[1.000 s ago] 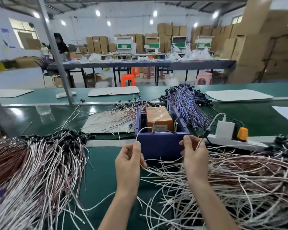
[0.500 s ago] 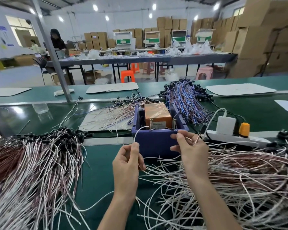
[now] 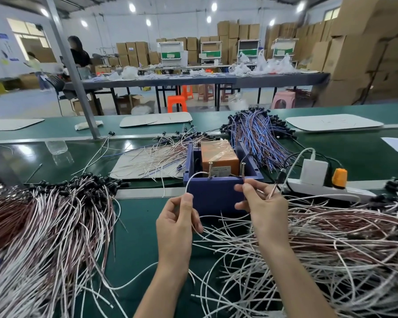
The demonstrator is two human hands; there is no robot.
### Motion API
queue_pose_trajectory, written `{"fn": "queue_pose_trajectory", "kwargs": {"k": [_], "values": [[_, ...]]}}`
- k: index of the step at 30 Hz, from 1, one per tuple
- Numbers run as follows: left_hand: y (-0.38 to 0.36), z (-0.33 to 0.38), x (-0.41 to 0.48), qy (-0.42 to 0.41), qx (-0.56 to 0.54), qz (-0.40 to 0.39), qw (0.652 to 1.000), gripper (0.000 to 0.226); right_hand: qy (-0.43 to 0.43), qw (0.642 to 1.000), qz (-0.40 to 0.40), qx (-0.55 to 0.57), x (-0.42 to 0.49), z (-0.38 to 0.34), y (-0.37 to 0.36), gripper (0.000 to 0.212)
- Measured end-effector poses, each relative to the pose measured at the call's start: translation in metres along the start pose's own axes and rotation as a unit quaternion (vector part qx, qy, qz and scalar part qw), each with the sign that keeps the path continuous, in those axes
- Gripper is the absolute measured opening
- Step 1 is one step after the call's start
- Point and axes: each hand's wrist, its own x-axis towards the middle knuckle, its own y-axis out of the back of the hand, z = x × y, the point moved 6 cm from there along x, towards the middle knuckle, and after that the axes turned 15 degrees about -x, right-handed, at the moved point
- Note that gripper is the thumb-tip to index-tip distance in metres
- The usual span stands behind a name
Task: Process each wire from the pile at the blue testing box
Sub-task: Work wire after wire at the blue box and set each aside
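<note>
The blue testing box (image 3: 216,196) stands mid-table with an orange block (image 3: 218,157) inside and two metal posts at its front rim. My left hand (image 3: 177,223) pinches a white wire (image 3: 193,177) that arcs up to the left post (image 3: 210,170). My right hand (image 3: 262,207) pinches a wire end at the foot of the right post (image 3: 243,169), with a reddish lead (image 3: 274,189) sticking up between its fingers. A loose wire pile (image 3: 331,249) spreads to the right, under my right forearm.
A bundled pile of white and brown wires (image 3: 44,226) lies left. More wires sit on a white mat (image 3: 147,161) behind the box, and blue-purple wires (image 3: 257,138) behind right. A white power strip (image 3: 326,189) with charger and orange plug lies right. A grey post (image 3: 78,92) rises at back left.
My right hand has moved left and forward from beside the box to the right post. My left hand keeps its wire on the left post.
</note>
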Motion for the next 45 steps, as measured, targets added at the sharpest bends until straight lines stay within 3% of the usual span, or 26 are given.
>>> {"fn": "queue_pose_trajectory", "kwargs": {"k": [13, 24, 45], "values": [[-0.0020, 0.0003, -0.0008, 0.013, -0.024, -0.015, 1.000, 0.029, -0.002, 1.000, -0.001, -0.001, -0.0008, 0.0006, -0.0009, 0.004], [-0.0034, 0.0033, -0.0007, 0.009, -0.019, -0.026, 0.999, 0.020, -0.007, 1.000, -0.001, -0.001, -0.0026, -0.0014, -0.0010, 0.004], [0.0044, -0.0050, 0.0038, 0.009, -0.016, 0.016, 1.000, 0.021, -0.043, 0.998, -0.032, 0.040, -0.0014, 0.0000, -0.0041, 0.007]]}}
